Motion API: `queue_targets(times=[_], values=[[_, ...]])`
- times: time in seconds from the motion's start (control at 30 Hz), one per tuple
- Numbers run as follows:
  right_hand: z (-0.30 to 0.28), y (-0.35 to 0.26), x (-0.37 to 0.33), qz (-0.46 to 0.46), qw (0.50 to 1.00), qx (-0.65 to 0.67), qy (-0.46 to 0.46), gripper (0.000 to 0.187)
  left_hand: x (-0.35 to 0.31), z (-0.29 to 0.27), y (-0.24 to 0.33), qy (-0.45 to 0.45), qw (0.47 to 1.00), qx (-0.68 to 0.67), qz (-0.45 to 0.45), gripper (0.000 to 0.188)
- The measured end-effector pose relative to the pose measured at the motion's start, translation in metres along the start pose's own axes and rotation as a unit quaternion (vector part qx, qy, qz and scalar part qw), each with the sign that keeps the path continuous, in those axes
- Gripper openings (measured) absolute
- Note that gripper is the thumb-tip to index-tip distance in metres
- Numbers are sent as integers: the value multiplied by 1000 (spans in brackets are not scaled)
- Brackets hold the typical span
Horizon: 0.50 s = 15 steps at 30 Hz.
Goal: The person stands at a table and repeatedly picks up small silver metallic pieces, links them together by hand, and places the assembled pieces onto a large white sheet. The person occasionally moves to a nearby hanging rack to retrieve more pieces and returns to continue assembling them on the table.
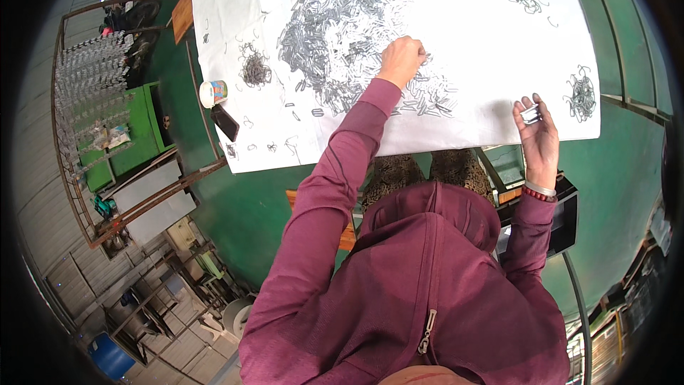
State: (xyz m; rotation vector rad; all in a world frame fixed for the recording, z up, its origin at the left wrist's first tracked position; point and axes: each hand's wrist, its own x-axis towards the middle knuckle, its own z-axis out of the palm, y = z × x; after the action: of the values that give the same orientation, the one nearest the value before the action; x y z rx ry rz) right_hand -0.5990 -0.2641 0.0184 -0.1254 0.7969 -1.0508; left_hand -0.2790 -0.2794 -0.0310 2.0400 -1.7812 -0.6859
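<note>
Head view: right hand (539, 135) gripping a few small metal pieces (529, 115).
They lie within its curled fingers; to its left, the left hand (402, 61) bends over a heap of silvery pieces (342, 32) (whether it pinches one, I cannot tell); just right of the first grip, a dark wire cluster (583, 97) lies on the white table cover (499, 57).

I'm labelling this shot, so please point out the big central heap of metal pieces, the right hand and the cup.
Big heap of metal pieces (342, 36), head view: its middle.
Right hand (541, 141), head view: the palm.
Cup (218, 92), head view: its patterned side.
</note>
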Motion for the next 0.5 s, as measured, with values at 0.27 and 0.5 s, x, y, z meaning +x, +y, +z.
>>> queue_targets(times=[0.27,0.5], values=[[65,54,19,134,987,92,-10,37,-5,-64,70,-129,955,-266,-17,15],[85,65,26,115,971,191,-85,22,-25,-108,49,-5,997,-60,58,21]])
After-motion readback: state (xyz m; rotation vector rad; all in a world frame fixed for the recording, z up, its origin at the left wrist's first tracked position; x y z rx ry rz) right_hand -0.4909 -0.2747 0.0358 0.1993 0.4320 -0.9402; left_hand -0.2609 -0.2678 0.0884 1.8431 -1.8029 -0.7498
